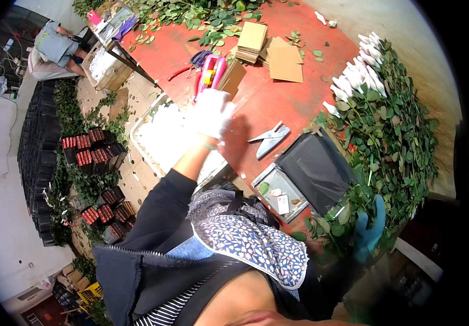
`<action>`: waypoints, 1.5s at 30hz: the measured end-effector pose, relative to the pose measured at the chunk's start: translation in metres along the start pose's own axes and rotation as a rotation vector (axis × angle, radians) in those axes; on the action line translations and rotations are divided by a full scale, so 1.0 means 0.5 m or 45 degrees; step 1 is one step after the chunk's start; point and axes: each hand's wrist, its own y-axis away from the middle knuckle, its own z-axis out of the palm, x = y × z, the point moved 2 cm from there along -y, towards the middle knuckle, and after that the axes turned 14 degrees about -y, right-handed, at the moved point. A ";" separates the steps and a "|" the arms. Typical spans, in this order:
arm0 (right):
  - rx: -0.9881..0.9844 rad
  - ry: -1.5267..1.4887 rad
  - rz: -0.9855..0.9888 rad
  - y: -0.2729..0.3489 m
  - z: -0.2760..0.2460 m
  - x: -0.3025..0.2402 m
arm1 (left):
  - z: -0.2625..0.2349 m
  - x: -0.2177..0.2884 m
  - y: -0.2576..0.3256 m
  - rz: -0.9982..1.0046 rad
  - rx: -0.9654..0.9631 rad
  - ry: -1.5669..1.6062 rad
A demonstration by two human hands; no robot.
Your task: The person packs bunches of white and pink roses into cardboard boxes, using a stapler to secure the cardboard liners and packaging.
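Leafy cut-flower stems [400,122], piled at the right of the tabletop [310,103].
Probably light, springy, with fragile buds [356,76]; grip mid-stem. Right hand [368,232] beside them, left hand [211,115] by the pink tape dispenser [220,68]; grasps indiscernible.

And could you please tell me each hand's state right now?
Left hand: by the pink tool; too washed out to tell its grip.
Right hand: at the leafy stems; grip unclear.

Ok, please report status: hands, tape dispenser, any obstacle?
Left hand at pink tape dispenser, grip unclear. Right hand at leafy stems. Gray hand tool on red table between hands.
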 end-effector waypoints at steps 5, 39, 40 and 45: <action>-0.200 -0.036 -0.649 -0.035 0.277 -0.221 | 0.093 -0.300 -0.045 -0.725 -0.627 0.411; -0.548 -1.233 0.111 -0.088 0.447 -0.111 | -0.013 -0.008 0.369 -0.525 -1.869 1.820; -0.442 -1.083 0.197 -0.110 0.360 -0.102 | -0.029 0.070 0.332 -0.333 -1.918 1.788; -0.029 -0.895 0.341 -0.215 0.048 0.113 | -0.097 0.417 0.243 0.165 -1.688 1.839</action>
